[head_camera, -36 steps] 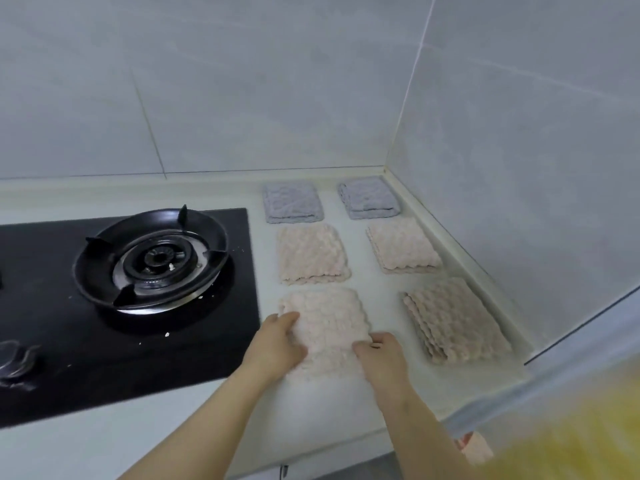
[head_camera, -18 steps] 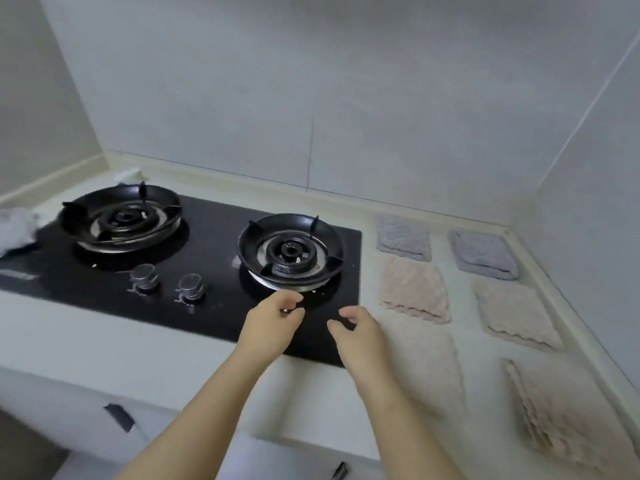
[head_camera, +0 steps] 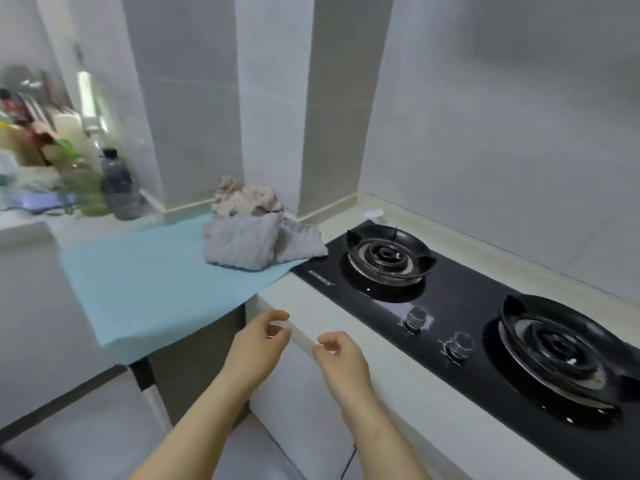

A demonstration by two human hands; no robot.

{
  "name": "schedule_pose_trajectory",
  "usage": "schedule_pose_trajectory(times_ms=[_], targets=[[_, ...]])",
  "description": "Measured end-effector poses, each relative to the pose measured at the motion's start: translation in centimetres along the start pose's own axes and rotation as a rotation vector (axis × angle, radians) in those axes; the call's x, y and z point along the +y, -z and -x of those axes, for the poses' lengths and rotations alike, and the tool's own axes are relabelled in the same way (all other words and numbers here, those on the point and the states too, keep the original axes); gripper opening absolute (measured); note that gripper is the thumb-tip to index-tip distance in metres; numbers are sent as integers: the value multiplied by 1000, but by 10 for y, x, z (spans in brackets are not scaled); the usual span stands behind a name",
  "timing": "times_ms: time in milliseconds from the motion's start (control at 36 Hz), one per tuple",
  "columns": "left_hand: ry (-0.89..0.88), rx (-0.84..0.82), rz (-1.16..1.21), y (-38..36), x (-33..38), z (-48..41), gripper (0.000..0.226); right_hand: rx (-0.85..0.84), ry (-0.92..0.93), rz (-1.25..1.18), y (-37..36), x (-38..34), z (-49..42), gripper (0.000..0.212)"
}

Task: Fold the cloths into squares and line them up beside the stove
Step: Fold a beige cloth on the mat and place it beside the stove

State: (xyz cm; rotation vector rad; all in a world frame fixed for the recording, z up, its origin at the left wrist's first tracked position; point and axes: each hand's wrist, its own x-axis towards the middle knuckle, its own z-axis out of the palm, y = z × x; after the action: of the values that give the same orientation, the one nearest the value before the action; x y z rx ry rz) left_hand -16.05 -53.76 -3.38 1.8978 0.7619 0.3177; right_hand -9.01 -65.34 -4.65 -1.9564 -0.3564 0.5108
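Grey cloths (head_camera: 242, 244) lie heaped, apparently lengthwise toward the stove (head_camera: 460, 282).

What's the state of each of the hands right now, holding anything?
Left hand: open, fingers loosely curled, holding nothing.
Right hand: open, fingers loosely curled, holding nothing.

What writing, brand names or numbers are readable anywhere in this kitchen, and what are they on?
No text here can be read outright.
Stove: a short white brand print near its front left corner, too blurred to read.
Dark bottle at the far left: no legible label.
Clutter behind it: colour smears only, unreadable.
Knobs: no markings can be made out.
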Motion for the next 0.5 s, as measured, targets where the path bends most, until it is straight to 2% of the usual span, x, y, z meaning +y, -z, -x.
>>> schedule_pose_trajectory(times_ms=[222,500], targets=[[126,143,-7,115,-72,-16,15,-167,10,-75,-128,-44,-13,8],[154,181,-19,172,-99,-61,14,-212,14,-32,-193,-77,-57,9]])
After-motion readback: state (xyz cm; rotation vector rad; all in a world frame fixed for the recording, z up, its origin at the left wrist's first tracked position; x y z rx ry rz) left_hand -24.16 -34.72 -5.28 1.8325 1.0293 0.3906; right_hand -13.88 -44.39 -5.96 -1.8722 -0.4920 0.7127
